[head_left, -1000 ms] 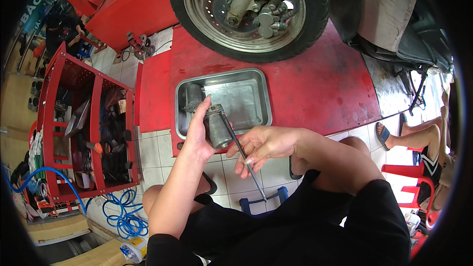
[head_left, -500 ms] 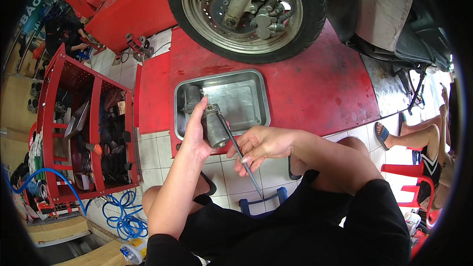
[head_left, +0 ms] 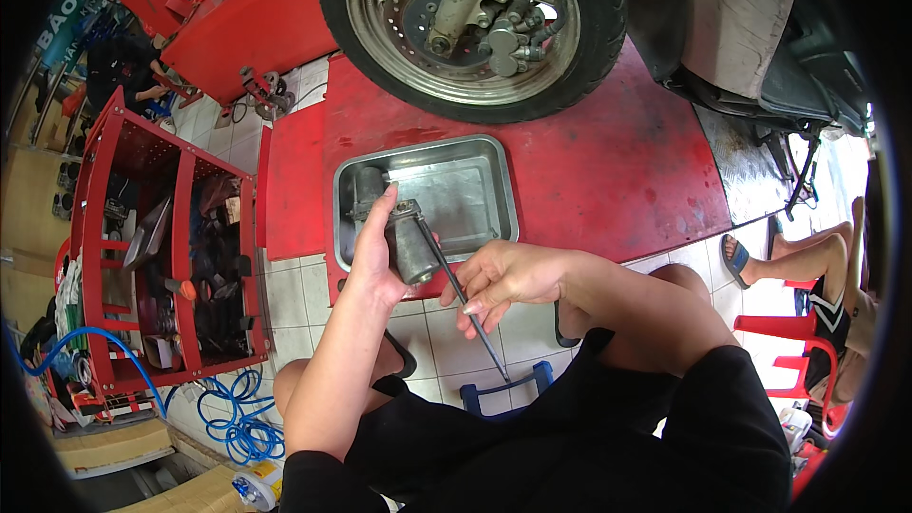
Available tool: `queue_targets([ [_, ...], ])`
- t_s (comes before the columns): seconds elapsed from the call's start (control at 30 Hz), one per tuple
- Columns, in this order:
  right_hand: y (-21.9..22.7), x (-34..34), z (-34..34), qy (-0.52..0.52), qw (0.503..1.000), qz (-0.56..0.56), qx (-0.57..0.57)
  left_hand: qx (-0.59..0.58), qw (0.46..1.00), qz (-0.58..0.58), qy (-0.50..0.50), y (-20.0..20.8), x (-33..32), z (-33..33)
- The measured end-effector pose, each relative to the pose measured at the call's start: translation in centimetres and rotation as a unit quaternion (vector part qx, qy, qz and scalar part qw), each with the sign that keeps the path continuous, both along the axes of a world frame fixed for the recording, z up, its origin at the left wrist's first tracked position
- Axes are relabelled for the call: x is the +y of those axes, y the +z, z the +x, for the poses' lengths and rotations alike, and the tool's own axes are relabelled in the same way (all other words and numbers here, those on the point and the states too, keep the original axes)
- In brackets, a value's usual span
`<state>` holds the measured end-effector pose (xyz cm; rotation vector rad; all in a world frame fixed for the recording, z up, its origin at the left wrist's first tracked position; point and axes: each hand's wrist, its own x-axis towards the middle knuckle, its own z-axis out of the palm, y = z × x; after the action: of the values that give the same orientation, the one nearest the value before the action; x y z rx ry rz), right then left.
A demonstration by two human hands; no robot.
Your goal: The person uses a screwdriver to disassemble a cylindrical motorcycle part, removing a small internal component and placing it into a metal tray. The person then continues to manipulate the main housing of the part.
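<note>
My left hand [head_left: 378,264] is closed around a grey metal part [head_left: 414,255], a stout cylinder with a bolted end, held over the near side of a steel tray [head_left: 513,180]. Beside it at the tray's left, a second grey cylinder [head_left: 371,180] shows; whether the two are joined, I cannot tell. In my right hand [head_left: 508,283], thumb and fingers grip a long thin metal rod [head_left: 487,347]. The rod slants, its upper end against the top of the metal part and its lower end over the floor near my knees. My palm hides what the left fingers touch.
The tray rests on a red platform [head_left: 608,190] below a motorcycle's front wheel [head_left: 594,66]. A red tool cart [head_left: 190,266] and coiled blue hose [head_left: 237,423] lie left. Near me stands a small blue stool [head_left: 543,378]. A seated person's leg [head_left: 807,261] is at right.
Both hands, the metal part and the rod keep nearly the same places. The view has shifted very slightly. At the far right, the seated person's arm has come lower.
</note>
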<state>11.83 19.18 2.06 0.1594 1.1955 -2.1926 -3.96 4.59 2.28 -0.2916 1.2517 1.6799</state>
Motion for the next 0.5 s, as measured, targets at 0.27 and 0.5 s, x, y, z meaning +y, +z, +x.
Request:
queue_targets([
  [0.27, -1.2, -0.6, -0.2, -0.016, 0.999, 0.018, 0.022, -0.01, 1.0, 0.01, 0.003, -0.2, -0.3, -0.4],
  [0.5, -0.3, -0.2, -0.1, 0.016, 0.998, 0.056, 0.023, 0.009, 1.0, 0.008, 0.001, 0.3, -0.2, -0.1],
])
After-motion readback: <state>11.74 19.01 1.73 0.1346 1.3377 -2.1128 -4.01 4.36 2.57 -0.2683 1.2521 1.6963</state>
